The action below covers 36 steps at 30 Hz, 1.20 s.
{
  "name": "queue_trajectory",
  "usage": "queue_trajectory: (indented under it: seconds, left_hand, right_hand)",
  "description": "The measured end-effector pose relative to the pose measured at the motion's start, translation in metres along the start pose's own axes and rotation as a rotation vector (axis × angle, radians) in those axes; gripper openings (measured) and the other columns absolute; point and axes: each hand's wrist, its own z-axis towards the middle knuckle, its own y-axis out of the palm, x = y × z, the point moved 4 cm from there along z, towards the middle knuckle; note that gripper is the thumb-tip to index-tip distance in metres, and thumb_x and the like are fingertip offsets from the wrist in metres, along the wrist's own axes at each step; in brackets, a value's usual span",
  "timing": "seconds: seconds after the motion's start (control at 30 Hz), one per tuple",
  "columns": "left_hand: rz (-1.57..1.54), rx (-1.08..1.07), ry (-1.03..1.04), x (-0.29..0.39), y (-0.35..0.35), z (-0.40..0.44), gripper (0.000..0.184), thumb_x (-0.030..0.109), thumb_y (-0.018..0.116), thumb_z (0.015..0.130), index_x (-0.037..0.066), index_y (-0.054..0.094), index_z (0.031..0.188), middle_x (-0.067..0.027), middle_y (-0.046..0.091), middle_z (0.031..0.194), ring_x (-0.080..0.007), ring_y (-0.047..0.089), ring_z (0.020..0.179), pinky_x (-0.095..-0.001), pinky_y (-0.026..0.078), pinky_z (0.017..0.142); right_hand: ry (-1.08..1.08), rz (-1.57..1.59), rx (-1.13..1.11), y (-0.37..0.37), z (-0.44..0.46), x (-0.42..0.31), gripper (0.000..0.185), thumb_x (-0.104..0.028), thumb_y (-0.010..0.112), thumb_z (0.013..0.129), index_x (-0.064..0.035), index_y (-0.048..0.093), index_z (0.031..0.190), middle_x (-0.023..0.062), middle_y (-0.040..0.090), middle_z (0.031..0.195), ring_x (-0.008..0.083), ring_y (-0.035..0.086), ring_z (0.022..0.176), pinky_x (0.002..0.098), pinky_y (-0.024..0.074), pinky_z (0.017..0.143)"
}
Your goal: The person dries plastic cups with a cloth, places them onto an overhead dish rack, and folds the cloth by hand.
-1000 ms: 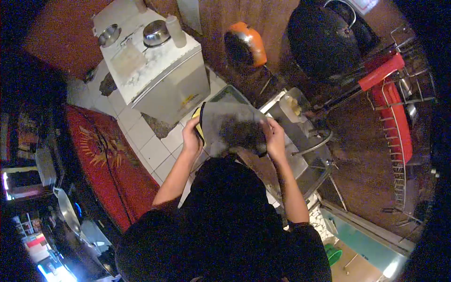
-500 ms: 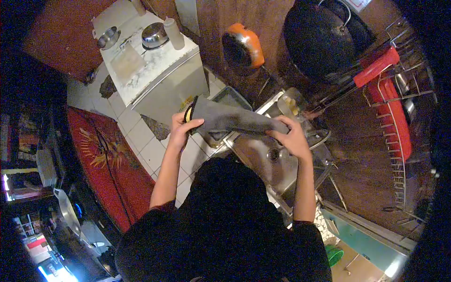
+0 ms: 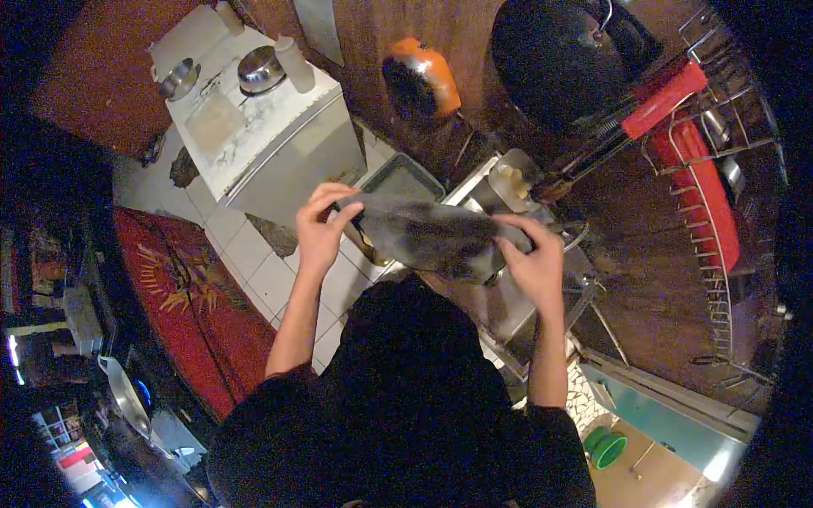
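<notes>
A grey cloth (image 3: 423, 235) with dark patches is stretched between my two hands, over the floor and the edge of the metal sink (image 3: 504, 309). My left hand (image 3: 326, 227) pinches its left end between thumb and fingers, near a dark and yellow edging that hangs below. At the right end, my right hand (image 3: 533, 252) grips the cloth with the thumb underneath and fingers on top. Behind the right end stands a clear container (image 3: 514, 180) with pale pieces in it.
A white marble-topped cabinet (image 3: 279, 127) with metal bowls (image 3: 261, 70) and a bottle (image 3: 295, 68) stands upper left. A grey tray (image 3: 402, 179) lies beyond the cloth. An orange pan (image 3: 436, 76), a black wok (image 3: 550, 63) and a wire rack (image 3: 716, 262) are on the right.
The cloth has gone from narrow and bunched to more spread, with its dark patches showing. My left hand has turned so its fingers reach over the cloth's top corner. The view has shifted slightly.
</notes>
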Motion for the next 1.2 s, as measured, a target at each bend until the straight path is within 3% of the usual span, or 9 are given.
queue_trajectory:
  seconds: [0.13, 0.2, 0.33, 0.4, 0.47, 0.67, 0.87, 1.03, 1.2]
  left_hand:
    - [0.111, 0.068, -0.164, 0.005, -0.019, -0.006, 0.016, 0.004, 0.075, 0.080, -0.004, 0.072, 0.095, -0.0076, 0.067, 0.087, -0.0139, 0.059, 0.080, -0.0251, 0.046, 0.075]
    - [0.115, 0.065, -0.329, -0.034, -0.015, -0.021, 0.015, 0.006, 0.074, 0.082, -0.003, 0.073, 0.094, -0.0066, 0.068, 0.086, -0.0121, 0.058, 0.078, -0.0248, 0.045, 0.071]
    - [0.247, -0.137, -0.191, -0.031, -0.005, -0.036, 0.018, 0.011, 0.075, 0.084, -0.002, 0.074, 0.096, -0.0045, 0.070, 0.085, -0.0093, 0.055, 0.069, -0.0243, 0.043, 0.064]
    - [0.063, 0.020, -0.341, -0.023, -0.014, -0.026, 0.020, 0.013, 0.073, 0.086, -0.001, 0.075, 0.100, -0.0037, 0.072, 0.086, -0.0084, 0.058, 0.072, -0.0238, 0.046, 0.066]
    - [0.094, 0.021, -0.332, -0.018, -0.017, -0.020, 0.022, 0.015, 0.069, 0.091, 0.001, 0.074, 0.107, -0.0036, 0.073, 0.089, -0.0087, 0.061, 0.079, -0.0239, 0.048, 0.072]
    - [-0.257, 0.069, -0.330, -0.026, -0.013, -0.015, 0.031, 0.022, 0.061, 0.099, 0.006, 0.066, 0.125, -0.0038, 0.071, 0.094, -0.0091, 0.062, 0.079, -0.0236, 0.048, 0.071]
    - [-0.391, 0.167, -0.565, -0.038, -0.016, -0.021, 0.015, 0.022, 0.066, 0.095, 0.008, 0.064, 0.100, -0.0016, 0.069, 0.085, -0.0078, 0.060, 0.069, -0.0225, 0.045, 0.061]
    - [-0.378, 0.004, -0.710, -0.054, -0.012, -0.022, 0.017, 0.017, 0.077, 0.085, 0.012, 0.061, 0.088, 0.0040, 0.062, 0.070, -0.0033, 0.048, 0.055, -0.0215, 0.035, 0.050]
    - [-0.267, -0.027, -0.677, -0.054, -0.007, -0.026, 0.015, 0.018, 0.078, 0.082, 0.008, 0.066, 0.084, 0.0042, 0.062, 0.078, -0.0067, 0.054, 0.069, -0.0219, 0.040, 0.065]
  right_hand:
    - [-0.317, 0.172, 0.258, 0.008, -0.031, 0.000, 0.027, -0.002, 0.065, 0.078, -0.0022, 0.070, 0.104, 0.0115, 0.074, 0.099, 0.0268, 0.071, 0.093, 0.0312, 0.0506, 0.089]
    - [0.084, 0.111, 0.119, 0.043, -0.020, 0.058, 0.024, -0.001, 0.070, 0.076, 0.0002, 0.071, 0.101, 0.0120, 0.073, 0.095, 0.0168, 0.068, 0.093, 0.0282, 0.0488, 0.089]
    - [0.037, 0.150, 0.268, 0.041, -0.022, 0.066, 0.025, 0.002, 0.071, 0.076, -0.0014, 0.068, 0.101, 0.0087, 0.073, 0.093, 0.0165, 0.067, 0.092, 0.0302, 0.0498, 0.088]
    - [0.028, 0.152, 0.332, 0.041, -0.014, 0.061, 0.021, -0.001, 0.072, 0.082, -0.0018, 0.063, 0.101, 0.0056, 0.072, 0.090, 0.0123, 0.066, 0.089, 0.0269, 0.0503, 0.082]
    - [0.338, 0.644, 0.342, 0.052, -0.013, 0.079, 0.012, -0.008, 0.069, 0.090, -0.0050, 0.059, 0.097, 0.0026, 0.068, 0.084, 0.0082, 0.060, 0.076, 0.0223, 0.0470, 0.068]
    - [0.332, 0.600, 0.394, 0.074, -0.012, 0.098, 0.018, -0.015, 0.068, 0.094, -0.0078, 0.052, 0.098, 0.0026, 0.066, 0.080, 0.0057, 0.054, 0.070, 0.0209, 0.0413, 0.061]
    - [0.306, 0.590, 0.332, 0.071, -0.011, 0.098, 0.021, -0.017, 0.068, 0.095, -0.0063, 0.052, 0.102, 0.0053, 0.068, 0.083, 0.0073, 0.057, 0.074, 0.0223, 0.0436, 0.066]
    - [0.354, 0.675, 0.277, 0.064, -0.013, 0.084, 0.021, -0.016, 0.068, 0.095, -0.0037, 0.057, 0.108, 0.0096, 0.071, 0.093, 0.0095, 0.062, 0.084, 0.0227, 0.0480, 0.075]
    - [0.345, 0.602, 0.296, 0.056, -0.019, 0.085, 0.024, -0.015, 0.067, 0.095, 0.0010, 0.062, 0.112, 0.0112, 0.072, 0.096, 0.0109, 0.064, 0.086, 0.0236, 0.0497, 0.078]
